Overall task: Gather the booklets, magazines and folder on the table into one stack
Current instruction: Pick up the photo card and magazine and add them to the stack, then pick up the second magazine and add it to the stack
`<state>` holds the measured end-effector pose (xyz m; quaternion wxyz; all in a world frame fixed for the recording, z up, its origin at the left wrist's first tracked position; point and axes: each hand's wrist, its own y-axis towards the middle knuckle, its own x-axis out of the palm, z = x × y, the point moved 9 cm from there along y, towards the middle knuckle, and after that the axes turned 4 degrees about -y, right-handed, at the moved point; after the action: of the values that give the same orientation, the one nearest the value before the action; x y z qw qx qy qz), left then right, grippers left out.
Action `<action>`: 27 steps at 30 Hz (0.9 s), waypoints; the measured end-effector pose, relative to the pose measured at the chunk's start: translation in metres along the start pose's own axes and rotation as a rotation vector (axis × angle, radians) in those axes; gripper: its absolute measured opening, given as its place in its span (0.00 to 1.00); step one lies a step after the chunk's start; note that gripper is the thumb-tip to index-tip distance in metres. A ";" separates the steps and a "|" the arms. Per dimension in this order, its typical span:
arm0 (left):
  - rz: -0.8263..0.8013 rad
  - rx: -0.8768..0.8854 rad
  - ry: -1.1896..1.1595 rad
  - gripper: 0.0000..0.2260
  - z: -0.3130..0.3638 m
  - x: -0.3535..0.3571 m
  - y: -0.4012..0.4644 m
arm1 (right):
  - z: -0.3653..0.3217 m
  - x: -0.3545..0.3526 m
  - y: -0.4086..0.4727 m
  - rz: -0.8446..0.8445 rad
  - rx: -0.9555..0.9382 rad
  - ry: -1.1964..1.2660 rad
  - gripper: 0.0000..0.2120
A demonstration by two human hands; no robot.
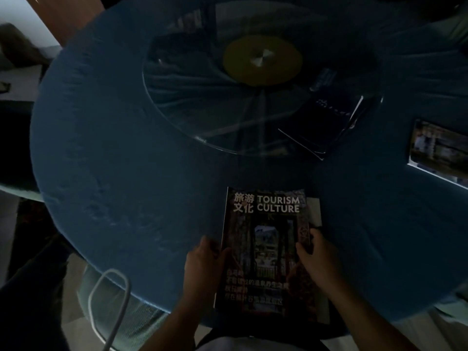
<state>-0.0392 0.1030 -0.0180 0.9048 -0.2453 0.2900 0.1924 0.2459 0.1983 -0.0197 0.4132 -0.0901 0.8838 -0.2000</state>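
Note:
A "Tourism Culture" magazine (266,219) lies at the near edge of the round blue table (126,173), on top of a paler booklet (315,214) whose right edge sticks out beneath it. My left hand (203,259) grips the magazine's left edge and my right hand (319,254) grips its right edge. A dark folder or booklet (326,117) rests on the right rim of the glass turntable. Another magazine (440,150) with a photo cover lies at the far right of the table.
A glass turntable (177,110) with a yellow hub (263,59) fills the table's middle. A further dark booklet (177,44) seems to lie on its far left part. A white wire chair frame (109,300) stands at the lower left. The scene is dim.

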 end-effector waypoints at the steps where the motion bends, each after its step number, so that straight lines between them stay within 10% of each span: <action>1: 0.000 0.014 0.018 0.10 0.002 -0.001 0.001 | -0.002 0.000 -0.002 0.004 -0.004 -0.048 0.19; 11: 0.012 0.509 0.216 0.10 0.063 0.034 -0.003 | 0.012 -0.026 -0.015 0.031 0.077 -0.152 0.20; 27: -0.225 0.618 0.146 0.12 0.284 0.230 0.005 | 0.157 -0.243 0.041 0.437 0.091 0.031 0.25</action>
<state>0.2553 0.3125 0.0401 0.9288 -0.0030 0.3699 -0.0238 0.5228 0.2708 0.0406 0.4368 0.1254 0.8786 -0.1468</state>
